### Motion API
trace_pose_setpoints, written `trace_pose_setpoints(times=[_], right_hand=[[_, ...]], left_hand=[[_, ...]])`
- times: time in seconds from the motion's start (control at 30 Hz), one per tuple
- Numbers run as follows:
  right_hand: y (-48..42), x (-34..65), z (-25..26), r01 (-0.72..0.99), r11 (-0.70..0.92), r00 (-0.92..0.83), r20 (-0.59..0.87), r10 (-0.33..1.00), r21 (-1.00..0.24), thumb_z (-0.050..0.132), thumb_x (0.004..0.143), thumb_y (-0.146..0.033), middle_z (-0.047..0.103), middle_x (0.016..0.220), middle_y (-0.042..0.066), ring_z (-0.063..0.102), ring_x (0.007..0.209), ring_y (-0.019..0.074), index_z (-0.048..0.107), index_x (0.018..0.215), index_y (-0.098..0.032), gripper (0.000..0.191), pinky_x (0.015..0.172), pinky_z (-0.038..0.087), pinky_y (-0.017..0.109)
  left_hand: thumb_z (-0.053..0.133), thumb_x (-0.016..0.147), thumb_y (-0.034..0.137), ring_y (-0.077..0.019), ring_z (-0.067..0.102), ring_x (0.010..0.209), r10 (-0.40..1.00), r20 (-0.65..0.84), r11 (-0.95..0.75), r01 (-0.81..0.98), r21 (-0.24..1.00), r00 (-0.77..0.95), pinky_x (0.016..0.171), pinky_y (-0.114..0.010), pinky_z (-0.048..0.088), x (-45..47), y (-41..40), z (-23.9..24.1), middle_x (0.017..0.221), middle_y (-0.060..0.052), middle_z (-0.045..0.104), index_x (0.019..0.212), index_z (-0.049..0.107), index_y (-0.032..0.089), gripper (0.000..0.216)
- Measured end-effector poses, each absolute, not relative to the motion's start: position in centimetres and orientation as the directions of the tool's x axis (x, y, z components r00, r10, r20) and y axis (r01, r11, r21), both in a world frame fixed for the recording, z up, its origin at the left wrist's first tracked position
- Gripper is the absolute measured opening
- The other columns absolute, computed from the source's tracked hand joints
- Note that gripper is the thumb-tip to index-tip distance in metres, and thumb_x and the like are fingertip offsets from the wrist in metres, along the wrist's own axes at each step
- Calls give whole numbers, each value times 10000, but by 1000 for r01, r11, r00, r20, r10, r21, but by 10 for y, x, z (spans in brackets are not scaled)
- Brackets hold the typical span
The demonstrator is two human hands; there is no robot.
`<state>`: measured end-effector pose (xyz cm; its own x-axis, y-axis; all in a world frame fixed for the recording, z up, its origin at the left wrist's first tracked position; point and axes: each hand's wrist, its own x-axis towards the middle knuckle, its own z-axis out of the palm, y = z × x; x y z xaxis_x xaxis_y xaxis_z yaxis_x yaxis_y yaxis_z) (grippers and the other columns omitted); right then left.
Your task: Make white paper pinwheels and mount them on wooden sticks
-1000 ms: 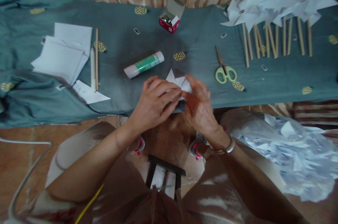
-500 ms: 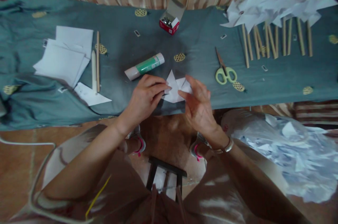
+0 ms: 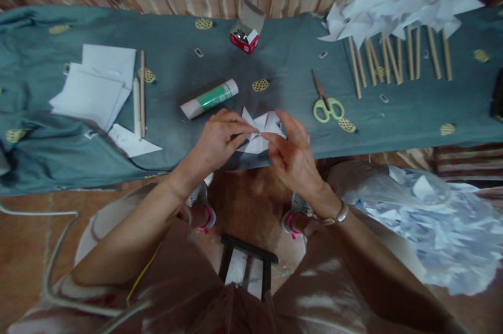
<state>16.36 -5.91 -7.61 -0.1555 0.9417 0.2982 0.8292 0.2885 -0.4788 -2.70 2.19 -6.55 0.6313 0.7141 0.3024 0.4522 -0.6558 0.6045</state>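
Note:
A white paper pinwheel (image 3: 257, 143) lies at the front edge of the cloth-covered table, its points folded in toward the centre. My left hand (image 3: 220, 137) pinches it from the left, fingertips near its middle. From the right, my right hand (image 3: 293, 153) presses a finger at the centre, while another finger rests by the upper right point. Just beyond my left hand lies a glue stick (image 3: 214, 98) with a green label. Scissors (image 3: 327, 106) with light green handles lie to the right of the pinwheel.
An open red box (image 3: 244, 43) of small metal pieces stands at the back. Finished pinwheels (image 3: 387, 11) on sticks lie back right. Paper squares (image 3: 92, 90), a paper offcut (image 3: 131, 141) and two sticks (image 3: 142, 95) are at left. A plastic bag (image 3: 428, 224) of paper scraps stands lower right.
Both hands have come closer together over the pinwheel's centre, and more of its points are now folded inward. The whole view has shifted slightly.

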Motion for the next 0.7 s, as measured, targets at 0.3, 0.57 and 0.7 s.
trace_pose_setpoints(times=[0.3, 0.57, 0.7], right_hand=[[-54, 170, -74, 787, 234, -53, 315, 947, -570, 477, 913, -310, 436, 1441, 113, 386, 1352, 272, 530, 1257, -226, 358, 1097, 355, 526], [-53, 172, -72, 703, 184, 7, 266, 964, -687, 543, 878, -328, 496, 1386, 129, 436, 1321, 274, 533, 1249, -215, 389, 1083, 382, 504], [-53, 172, -70, 671, 191, -5, 254, 967, -716, 565, 856, -316, 462, 1411, 118, 460, 1298, 283, 616, 1085, -215, 255, 1061, 395, 513]], left_hand=[[533, 891, 286, -189, 621, 858, 733, 274, -628, 465, 624, 622, 811, -359, 473, -24, 21, -65, 902, -35, 725, 950, 728, 220, 214], [579, 861, 296, -191, 622, 852, 781, 220, -542, 461, 703, 584, 830, -349, 449, -23, 17, -60, 878, -43, 731, 897, 745, 211, 189], [572, 863, 296, -191, 616, 844, 792, 224, -524, 444, 726, 568, 822, -343, 445, -23, 15, -59, 878, -45, 728, 905, 747, 212, 199]])
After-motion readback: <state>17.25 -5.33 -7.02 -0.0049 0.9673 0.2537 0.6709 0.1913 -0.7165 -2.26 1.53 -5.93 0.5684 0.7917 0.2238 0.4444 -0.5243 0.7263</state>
